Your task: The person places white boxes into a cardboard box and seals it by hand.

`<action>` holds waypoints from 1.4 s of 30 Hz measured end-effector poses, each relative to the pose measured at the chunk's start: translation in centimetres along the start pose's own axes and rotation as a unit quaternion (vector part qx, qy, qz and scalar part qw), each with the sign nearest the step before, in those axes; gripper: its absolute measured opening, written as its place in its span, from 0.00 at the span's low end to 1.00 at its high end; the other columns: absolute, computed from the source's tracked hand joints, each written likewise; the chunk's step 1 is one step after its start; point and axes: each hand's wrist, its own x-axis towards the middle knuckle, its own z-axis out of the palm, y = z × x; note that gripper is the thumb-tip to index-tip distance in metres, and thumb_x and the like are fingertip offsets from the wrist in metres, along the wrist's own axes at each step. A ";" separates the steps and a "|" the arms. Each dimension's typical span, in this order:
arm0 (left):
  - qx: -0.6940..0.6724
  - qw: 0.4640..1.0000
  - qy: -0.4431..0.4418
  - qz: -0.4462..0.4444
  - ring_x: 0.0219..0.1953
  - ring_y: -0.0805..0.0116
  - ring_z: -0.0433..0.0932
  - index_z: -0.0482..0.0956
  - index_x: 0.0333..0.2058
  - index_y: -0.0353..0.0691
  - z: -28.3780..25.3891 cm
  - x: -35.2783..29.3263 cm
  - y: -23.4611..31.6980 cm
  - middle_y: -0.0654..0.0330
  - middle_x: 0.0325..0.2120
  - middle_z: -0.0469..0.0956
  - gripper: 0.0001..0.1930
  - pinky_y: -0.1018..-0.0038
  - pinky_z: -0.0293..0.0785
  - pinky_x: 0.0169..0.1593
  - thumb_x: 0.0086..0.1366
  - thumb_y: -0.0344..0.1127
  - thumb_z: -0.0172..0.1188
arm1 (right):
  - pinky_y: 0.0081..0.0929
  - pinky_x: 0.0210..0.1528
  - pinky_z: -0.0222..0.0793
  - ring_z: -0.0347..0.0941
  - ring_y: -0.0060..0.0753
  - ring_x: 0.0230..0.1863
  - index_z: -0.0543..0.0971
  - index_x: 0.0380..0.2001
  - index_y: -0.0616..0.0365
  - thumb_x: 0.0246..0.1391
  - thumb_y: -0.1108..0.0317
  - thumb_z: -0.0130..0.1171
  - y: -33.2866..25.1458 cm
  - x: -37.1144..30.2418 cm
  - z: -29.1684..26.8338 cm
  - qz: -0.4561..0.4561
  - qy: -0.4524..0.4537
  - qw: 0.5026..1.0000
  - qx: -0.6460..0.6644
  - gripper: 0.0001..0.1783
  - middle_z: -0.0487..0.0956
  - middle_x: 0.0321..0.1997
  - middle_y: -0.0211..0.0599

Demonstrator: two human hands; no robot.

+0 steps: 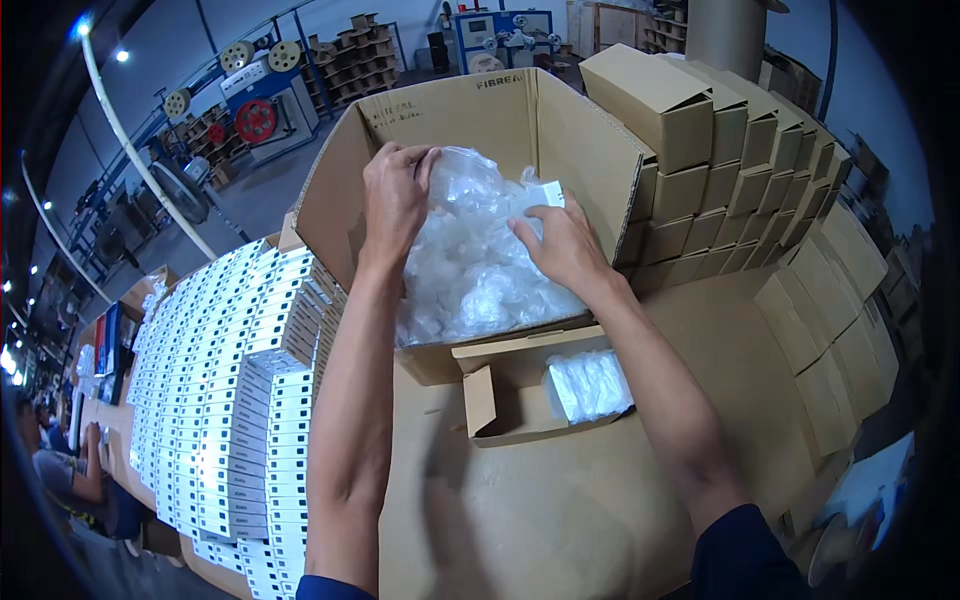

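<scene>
Inside a large open cardboard carton (345, 190) lies a heap of clear plastic bags (490, 290). My left hand (397, 195) is at the carton's left side, its thumb and fingers pinching the edge of a clear plastic bag (465, 175). Over the right of the heap, my right hand (568, 245) has its fingers curled at a small white piece (547, 193) among the plastic; its grip is partly hidden. In front of the carton, a narrow open cardboard box (481, 400) holds several white pieces in clear bags (590, 385) at its right end.
Tall stacks of small white boxes (215, 400) stand left of the carton. Closed brown boxes (690, 190) are piled at the right, with more brown boxes (835, 330) along the table's (570, 510) right edge. Machines (265, 110) stand behind; another person (75, 470) sits far left.
</scene>
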 end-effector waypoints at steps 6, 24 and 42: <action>-0.109 0.994 -0.029 -0.005 0.36 0.61 0.87 0.85 0.43 0.33 -1.0 -0.2 1.7 0.46 0.34 0.86 0.10 0.70 0.79 0.42 0.68 0.32 0.63 | 0.46 0.59 0.69 0.74 0.64 0.53 0.84 0.42 0.68 0.50 0.56 0.73 -3.4 2.7 -1.9 -0.075 0.111 0.987 0.085 0.25 0.75 0.52 0.66; -0.129 0.953 -0.042 -0.270 0.46 0.44 0.81 0.81 0.48 0.27 0.5 -3.1 1.4 0.39 0.40 0.83 0.35 0.60 0.74 0.52 0.70 0.62 0.53 | 0.33 0.34 0.65 0.69 0.26 0.25 0.86 0.34 0.61 0.67 0.58 0.58 -1.8 4.7 0.3 0.121 0.153 0.923 0.330 0.17 0.75 0.19 0.33; -0.525 0.752 -0.165 -0.362 0.38 0.81 0.75 0.76 0.49 0.33 -16.8 -24.5 18.3 0.65 0.38 0.80 0.12 0.82 0.73 0.40 0.71 0.31 0.61 | 0.31 0.45 0.73 0.74 0.35 0.45 0.86 0.38 0.62 0.56 0.61 0.73 -7.6 -25.0 -10.1 0.097 -0.021 0.910 0.402 0.14 0.77 0.43 0.45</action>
